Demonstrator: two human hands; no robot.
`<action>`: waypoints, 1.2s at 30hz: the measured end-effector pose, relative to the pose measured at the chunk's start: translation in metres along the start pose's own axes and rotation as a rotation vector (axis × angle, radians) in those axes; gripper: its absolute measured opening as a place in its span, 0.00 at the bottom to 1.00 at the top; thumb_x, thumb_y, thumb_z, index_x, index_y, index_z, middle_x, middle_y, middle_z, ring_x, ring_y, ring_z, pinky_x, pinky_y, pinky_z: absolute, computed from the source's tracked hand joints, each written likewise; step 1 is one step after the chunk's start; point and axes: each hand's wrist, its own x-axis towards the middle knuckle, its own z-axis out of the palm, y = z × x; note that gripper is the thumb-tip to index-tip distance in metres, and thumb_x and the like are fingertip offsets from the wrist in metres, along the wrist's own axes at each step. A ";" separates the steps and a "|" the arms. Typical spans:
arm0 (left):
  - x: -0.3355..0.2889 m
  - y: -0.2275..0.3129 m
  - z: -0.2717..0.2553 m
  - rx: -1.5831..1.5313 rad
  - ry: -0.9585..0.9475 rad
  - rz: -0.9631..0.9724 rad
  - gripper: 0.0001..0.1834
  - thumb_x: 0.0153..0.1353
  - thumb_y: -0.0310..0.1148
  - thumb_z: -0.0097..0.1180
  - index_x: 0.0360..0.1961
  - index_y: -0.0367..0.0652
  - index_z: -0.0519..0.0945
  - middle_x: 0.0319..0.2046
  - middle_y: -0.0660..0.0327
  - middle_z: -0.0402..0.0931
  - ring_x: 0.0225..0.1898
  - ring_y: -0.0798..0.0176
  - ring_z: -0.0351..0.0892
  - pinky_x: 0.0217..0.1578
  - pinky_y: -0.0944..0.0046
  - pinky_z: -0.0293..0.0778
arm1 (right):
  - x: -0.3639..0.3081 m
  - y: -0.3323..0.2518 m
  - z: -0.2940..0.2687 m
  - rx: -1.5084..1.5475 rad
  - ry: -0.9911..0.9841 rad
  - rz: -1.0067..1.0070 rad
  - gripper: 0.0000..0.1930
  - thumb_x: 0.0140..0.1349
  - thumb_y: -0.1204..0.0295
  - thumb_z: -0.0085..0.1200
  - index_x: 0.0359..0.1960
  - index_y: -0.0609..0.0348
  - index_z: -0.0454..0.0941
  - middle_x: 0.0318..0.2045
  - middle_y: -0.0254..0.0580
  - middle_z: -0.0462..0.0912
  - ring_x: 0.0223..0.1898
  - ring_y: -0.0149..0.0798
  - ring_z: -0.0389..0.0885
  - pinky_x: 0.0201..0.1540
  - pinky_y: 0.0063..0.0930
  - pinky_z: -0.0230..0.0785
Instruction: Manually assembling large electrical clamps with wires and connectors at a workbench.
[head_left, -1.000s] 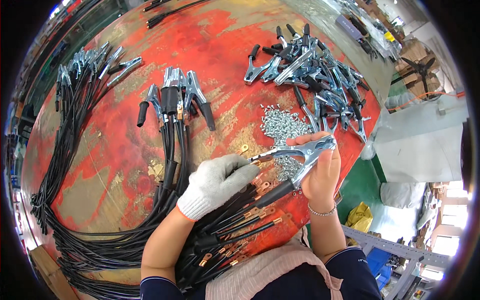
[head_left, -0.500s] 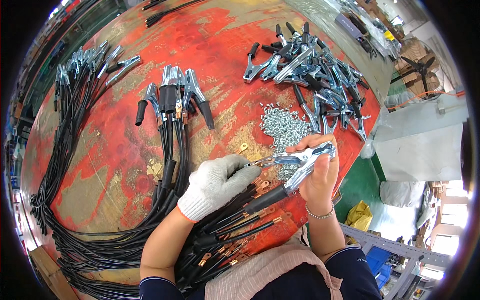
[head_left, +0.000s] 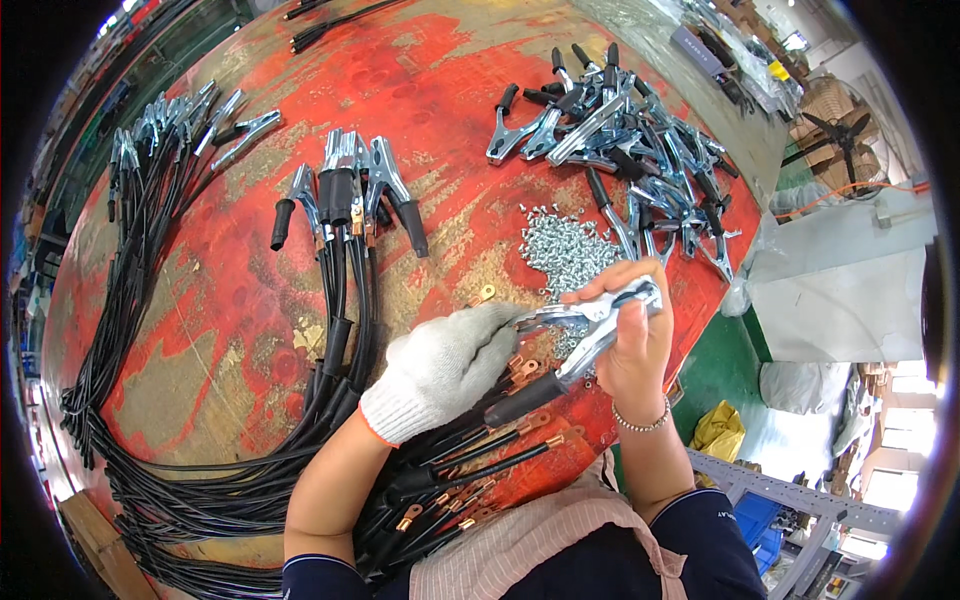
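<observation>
My bare right hand (head_left: 645,345) is wrapped round a silver metal spring clamp (head_left: 598,352) with a black handle sleeve (head_left: 525,398) that points down to the left. The other handle of the clamp reaches toward my left hand (head_left: 437,372), which wears a white knitted glove. Its thumb and fingers are pressed together at that handle's end, and they hide what they pinch. Just beyond the clamp lies a heap of small silver screws (head_left: 568,250). Black cables with copper lugs (head_left: 545,445) lie below my hands.
A pile of loose clamps (head_left: 650,150) lies at the back right. Cables with clamps attached (head_left: 345,190) rest left of centre, and a larger bundle of black cables (head_left: 110,340) curves along the left. One brass-coloured lug (head_left: 484,294) sits beside the screws on the red worn table (head_left: 430,120).
My gloved hand has shifted slightly right and up, its fingers now covering the handle end. The clamp has turned a little and moved slightly left in my right hand.
</observation>
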 end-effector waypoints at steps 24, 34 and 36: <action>0.002 -0.029 0.003 -0.511 -0.036 -0.343 0.20 0.69 0.41 0.49 0.51 0.34 0.75 0.24 0.64 0.74 0.22 0.73 0.71 0.24 0.69 0.70 | 0.026 0.060 -0.034 -1.627 -0.427 -0.483 0.02 0.50 0.72 0.56 0.23 0.50 0.76 0.25 0.33 0.73 0.32 0.37 0.75 0.36 0.34 0.61; -0.001 -0.018 -0.003 -0.296 -0.051 -0.266 0.18 0.68 0.39 0.48 0.49 0.36 0.77 0.25 0.61 0.78 0.24 0.69 0.76 0.27 0.65 0.74 | 0.031 0.037 -0.038 -1.349 -0.469 -0.287 0.05 0.53 0.74 0.56 0.32 0.56 0.80 0.35 0.40 0.81 0.38 0.47 0.80 0.39 0.39 0.70; -0.003 -0.020 -0.001 -0.191 -0.045 -0.173 0.17 0.68 0.37 0.48 0.49 0.36 0.77 0.27 0.60 0.79 0.25 0.67 0.78 0.30 0.64 0.75 | 0.031 0.019 -0.037 -0.986 -0.418 -0.017 0.11 0.59 0.74 0.56 0.43 0.63 0.76 0.33 0.45 0.82 0.36 0.39 0.84 0.37 0.32 0.76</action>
